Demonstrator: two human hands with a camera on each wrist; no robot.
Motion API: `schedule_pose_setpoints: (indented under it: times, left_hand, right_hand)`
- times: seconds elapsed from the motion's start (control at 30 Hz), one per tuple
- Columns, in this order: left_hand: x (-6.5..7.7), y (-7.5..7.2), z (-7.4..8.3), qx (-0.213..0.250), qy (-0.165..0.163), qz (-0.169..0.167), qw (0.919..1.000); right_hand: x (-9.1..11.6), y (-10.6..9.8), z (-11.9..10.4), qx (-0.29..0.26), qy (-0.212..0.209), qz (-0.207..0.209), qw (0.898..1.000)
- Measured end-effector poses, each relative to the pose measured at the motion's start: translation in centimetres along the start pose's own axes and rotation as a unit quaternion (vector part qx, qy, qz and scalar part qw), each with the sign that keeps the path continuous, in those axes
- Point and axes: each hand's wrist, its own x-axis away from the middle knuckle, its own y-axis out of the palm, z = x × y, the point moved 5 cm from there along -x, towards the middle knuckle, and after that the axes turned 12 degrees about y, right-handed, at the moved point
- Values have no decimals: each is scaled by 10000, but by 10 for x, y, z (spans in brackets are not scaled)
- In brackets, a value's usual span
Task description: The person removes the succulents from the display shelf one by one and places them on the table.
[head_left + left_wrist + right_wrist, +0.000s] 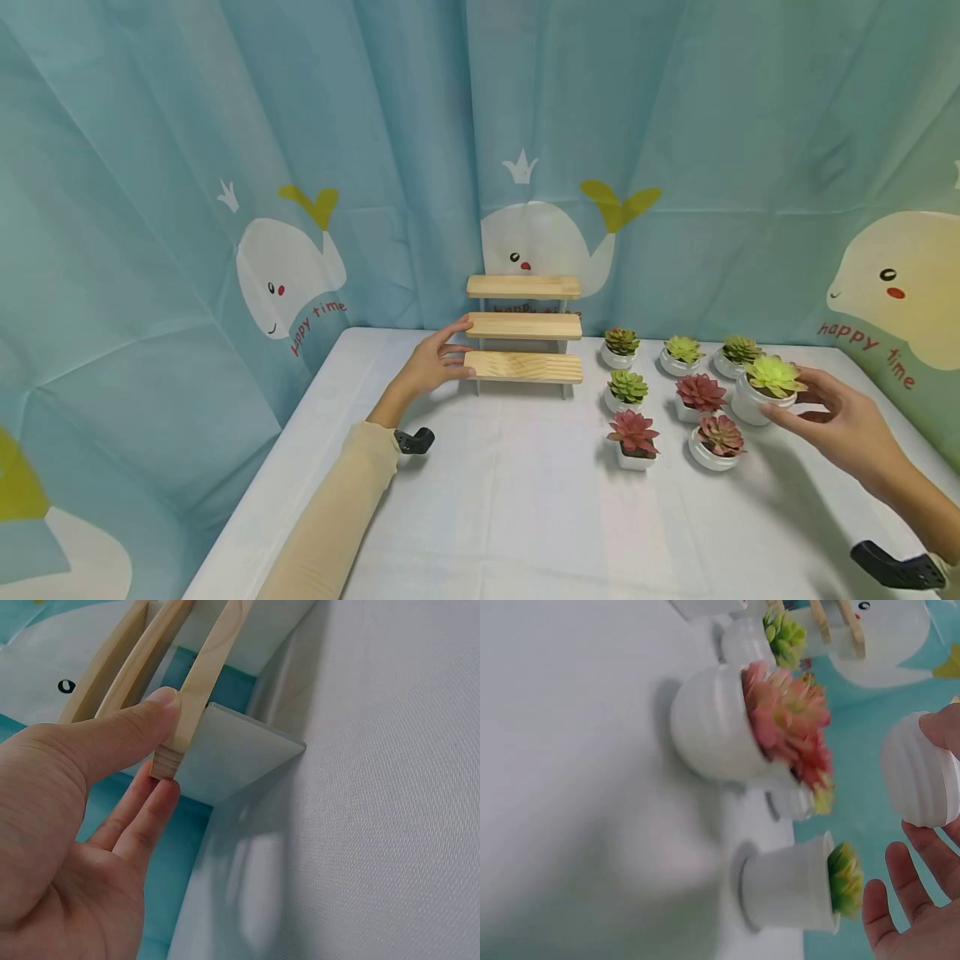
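A three-tier wooden display stand (525, 367) stands at the back of the white table, against the curtain. My left hand (435, 362) is at its left end. In the left wrist view, thumb and fingers pinch the end of the lowest board (196, 694). My right hand (855, 421) holds a bright green potted succulent (772, 379) by its white pot. The right wrist view shows this ribbed pot (919, 772) raised off the table, its plant mostly out of sight. Nearest the held pot are a pink succulent (718, 442) and a dark red one (700, 396).
More succulents in white pots stand right of the stand: a red one (633, 437) in front, a green one (626, 390) behind it, and several along the back, including a dark green one (621, 346). A blue curtain (420, 167) printed with whales closes off the back and sides.
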Motion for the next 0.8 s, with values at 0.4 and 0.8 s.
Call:
schedule_pose_setpoints:
  times: [0.4,0.8]
  left_hand:
    - [-1,0,1,-49,-44,2,10000]
    - [-2,-2,-2,8,-43,-22,10000]
  right_hand:
    - [17,-3,40,116,670,111,9976]
    - [24,3,73,658,1114,-139,9915]
